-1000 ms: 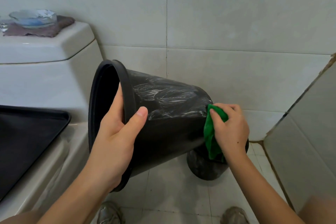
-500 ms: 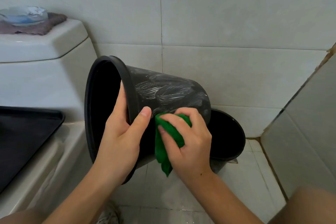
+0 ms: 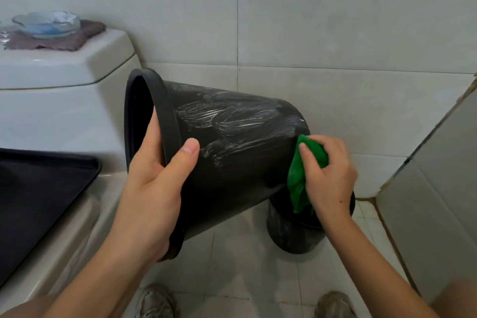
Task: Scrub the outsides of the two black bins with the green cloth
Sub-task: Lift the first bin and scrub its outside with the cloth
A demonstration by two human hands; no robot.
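Note:
A black bin is held tipped on its side in mid-air, mouth to the left, with soapy streaks on its upper wall. My left hand grips its rim, fingers inside and thumb on the outside. My right hand holds the bunched green cloth against the bin's outer wall near its base end. The second black bin stands on the floor below and behind, mostly hidden by the first bin and my right hand.
A white toilet fills the left, a black tray lying on its seat. On the tank lid sits a glass dish on a brown cloth. A tiled wall is behind, a low tiled partition at right. My shoes show below.
My right hand slid the green cloth along the bin's wall from beside my left thumb back to the base end. The bin stays in my left hand.

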